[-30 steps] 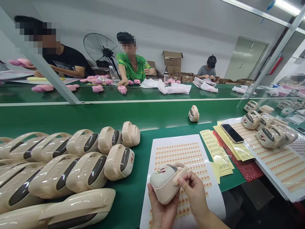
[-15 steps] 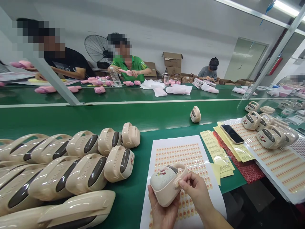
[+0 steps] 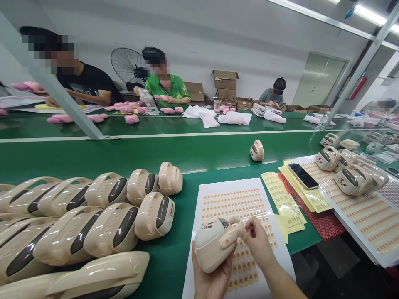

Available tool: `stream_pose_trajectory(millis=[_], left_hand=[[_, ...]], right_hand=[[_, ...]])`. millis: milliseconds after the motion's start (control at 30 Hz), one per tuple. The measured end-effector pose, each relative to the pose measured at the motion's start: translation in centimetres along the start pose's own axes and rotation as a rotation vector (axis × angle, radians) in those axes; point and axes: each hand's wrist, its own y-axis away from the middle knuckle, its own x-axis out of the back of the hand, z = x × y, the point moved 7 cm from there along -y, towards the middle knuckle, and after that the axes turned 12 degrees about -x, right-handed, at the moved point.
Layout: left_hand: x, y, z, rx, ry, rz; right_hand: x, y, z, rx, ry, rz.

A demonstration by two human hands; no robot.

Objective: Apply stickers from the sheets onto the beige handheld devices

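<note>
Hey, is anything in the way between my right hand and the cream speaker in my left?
Nothing visible. Your right hand is close beside the handle of the cream speaker your left hand holds; the sticker sheet lies below.

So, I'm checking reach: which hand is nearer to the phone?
Right. The right hand is beside the beige device, on the side toward the phone; the left hand is farther from the phone, cupped under the device.
</note>
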Motion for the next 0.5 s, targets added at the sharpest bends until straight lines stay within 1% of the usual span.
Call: stream_pose_trajectory(millis=[67,133,167,200,267,333,367,433,500], left_hand=[[1.0,0.0,0.5,0.011,-0.116,0.062],[1.8,0.1,1.5,-0.035,-0.304,0.122],[1.8,0.1,2.3,-0.085,-0.433,0.128],[1.6,0.2,3.0,-0.146,-0.587,0.112],[0.4,0.5,4.3,-0.281,-0.939,0.017],[-1.4,0.9,4.6,-0.372,-1.259,-0.135],[-2.1,1.1,4.4,-0.388,-1.377,-0.213],[-2.8,1.5,3.8,-0.382,-1.518,-0.348],[-2.7,1.6,3.5,-0.376,-1.598,-0.417]], right_hand=[[1.7,-0.4,-0.9,0.024,-0.026,0.061],[2.9,-0.4,-2.2,0.048,-0.038,0.083],[3.1,-0.3,-2.9,0.052,-0.039,0.057],[2.9,-0.1,-3.5,0.044,-0.037,0.005],[1.6,0.4,-4.3,0.005,-0.033,-0.151],[-0.1,1.2,-4.7,-0.045,-0.032,-0.309],[-0.9,1.6,-4.8,-0.062,-0.029,-0.365],[-1.9,2.2,-4.8,-0.077,-0.008,-0.421],[-2.2,2.4,-4.6,-0.074,0.028,-0.423]])
